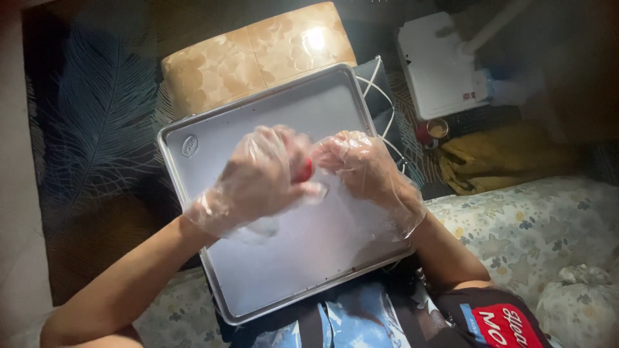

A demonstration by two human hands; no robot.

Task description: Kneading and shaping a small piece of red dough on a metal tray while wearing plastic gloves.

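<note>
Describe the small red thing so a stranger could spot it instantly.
Find the metal baking tray on the person's lap. Above it, two hands in clear plastic gloves meet. The red thing peeks out between them, the only bright red spot over the grey tray.

Small red thing (pixel 309 169), mostly hidden, pinched btwn left hand (pixel 261 177) and right hand (pixel 361 169), both in clear plastic gloves; kind can't be told. Held above metal baking tray (pixel 284 270), over its middle, nearer far edge. Tray rectangular, silvery, rolled rim, lying flat w/ slight tilt, a few dark specks on surface.
</note>
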